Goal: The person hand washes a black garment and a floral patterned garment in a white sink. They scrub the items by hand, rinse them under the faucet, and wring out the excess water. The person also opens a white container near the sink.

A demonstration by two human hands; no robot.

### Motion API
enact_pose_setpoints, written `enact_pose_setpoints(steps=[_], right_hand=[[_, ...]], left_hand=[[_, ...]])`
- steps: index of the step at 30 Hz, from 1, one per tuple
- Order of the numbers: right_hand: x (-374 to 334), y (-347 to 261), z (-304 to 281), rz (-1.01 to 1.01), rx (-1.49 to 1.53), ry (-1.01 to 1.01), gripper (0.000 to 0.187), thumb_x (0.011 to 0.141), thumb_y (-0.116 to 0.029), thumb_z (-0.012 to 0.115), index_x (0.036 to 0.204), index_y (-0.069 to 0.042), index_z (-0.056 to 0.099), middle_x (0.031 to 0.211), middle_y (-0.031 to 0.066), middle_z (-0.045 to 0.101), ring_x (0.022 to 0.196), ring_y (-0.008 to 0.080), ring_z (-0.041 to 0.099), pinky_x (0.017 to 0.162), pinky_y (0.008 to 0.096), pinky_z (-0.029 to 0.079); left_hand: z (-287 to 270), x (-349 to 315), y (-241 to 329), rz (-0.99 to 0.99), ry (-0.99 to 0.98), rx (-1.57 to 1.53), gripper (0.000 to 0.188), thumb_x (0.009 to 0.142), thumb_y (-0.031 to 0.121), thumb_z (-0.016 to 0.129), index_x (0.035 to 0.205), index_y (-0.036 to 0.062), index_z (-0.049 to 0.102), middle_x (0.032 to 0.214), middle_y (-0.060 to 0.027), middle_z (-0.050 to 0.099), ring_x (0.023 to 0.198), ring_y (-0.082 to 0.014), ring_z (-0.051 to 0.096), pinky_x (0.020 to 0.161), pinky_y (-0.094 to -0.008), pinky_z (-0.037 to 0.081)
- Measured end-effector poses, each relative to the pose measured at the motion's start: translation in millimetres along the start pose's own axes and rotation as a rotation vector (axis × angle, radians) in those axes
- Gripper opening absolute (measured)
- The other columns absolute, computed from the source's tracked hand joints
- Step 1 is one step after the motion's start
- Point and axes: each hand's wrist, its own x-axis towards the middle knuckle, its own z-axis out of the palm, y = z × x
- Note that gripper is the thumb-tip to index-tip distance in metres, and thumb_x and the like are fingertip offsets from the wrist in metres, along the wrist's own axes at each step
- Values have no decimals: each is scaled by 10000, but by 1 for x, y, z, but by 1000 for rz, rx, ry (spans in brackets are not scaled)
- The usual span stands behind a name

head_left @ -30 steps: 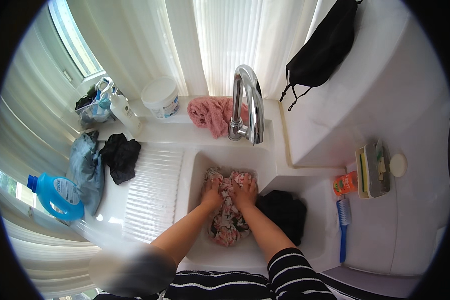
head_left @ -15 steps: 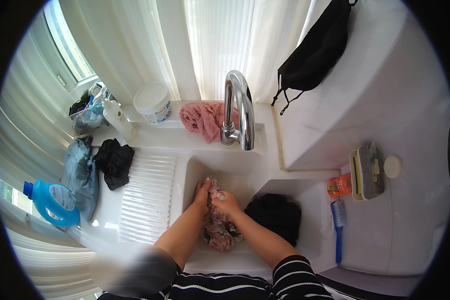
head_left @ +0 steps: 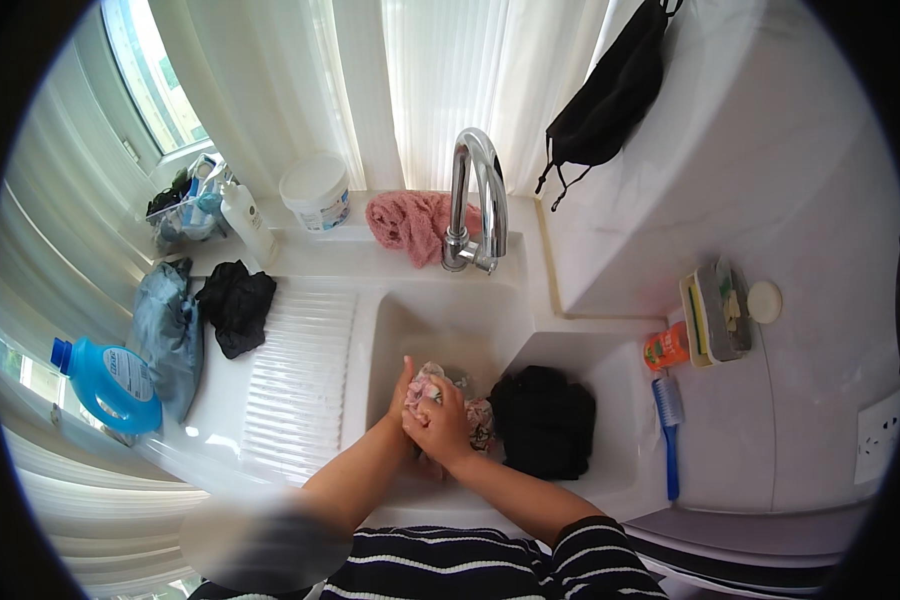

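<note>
Above the sink basin (head_left: 394,330), a pink floral cloth (head_left: 481,424) is bunched between my two hands. My right hand (head_left: 444,424) is closed over a wad of it, with a bit of fabric showing between thumb and fingers. My left hand (head_left: 401,396) presses against the same wad from the left; its fingers are partly hidden by the cloth and the right hand. Some of the cloth hangs below and to the right of the hands. A black garment (head_left: 545,420) lies heaped just right of my right wrist.
Behind the basin rises a chrome faucet (head_left: 494,200), with a pink towel (head_left: 405,225) beside it. A ribbed washboard (head_left: 300,375) is on the left, past it a black cloth (head_left: 235,310), blue-grey garment (head_left: 166,325) and blue detergent jug (head_left: 120,385). A blue brush (head_left: 667,430) lies right.
My hands have come closer together, squeezing the floral cloth into a tighter wad. The cloth's lower part has drawn up and shifted right. The whole view has tilted slightly.
</note>
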Motion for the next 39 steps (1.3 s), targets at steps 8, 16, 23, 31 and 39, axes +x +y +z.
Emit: enact_pose_setpoints(steps=[8,16,23,31,39], right_hand=[[-7,66,32,397,-68,-123,214,749,-185,643,651,-3,587,1081,229,570,924,385,563,792,429,481],[-10,79,27,566,-89,-249,267,798,-220,601,651,1,569,980,222,585,901,404,561,767,468,461],[-25,25,37,138,-80,-188,238,774,-281,651,785,-43,639,1010,213,583,971,393,550,822,523,441],[15,149,26,445,-216,-302,282,903,-273,547,800,-17,603,929,230,570,867,414,566,730,504,469],[-15,150,54,462,-566,-813,632,891,-440,564,1439,-198,364,1574,131,42,1417,415,77,1081,567,221]], left_hand=[[63,9,-16,44,468,26,334,951,391,431,855,121,602,801,-107,616,763,-242,605,737,-378,517],[69,1,-25,2,433,76,257,941,309,470,964,117,640,951,-100,662,848,-255,638,793,-415,533],[-3,2,-30,102,116,-90,346,961,409,439,949,112,616,924,-85,666,851,-281,643,790,-436,534],[95,2,-10,189,738,368,474,912,437,572,1189,52,556,1132,-146,626,1008,-260,623,913,-397,490],[17,27,7,313,1078,956,625,884,373,624,1360,34,402,1310,-163,491,1149,-244,506,921,-356,437]])
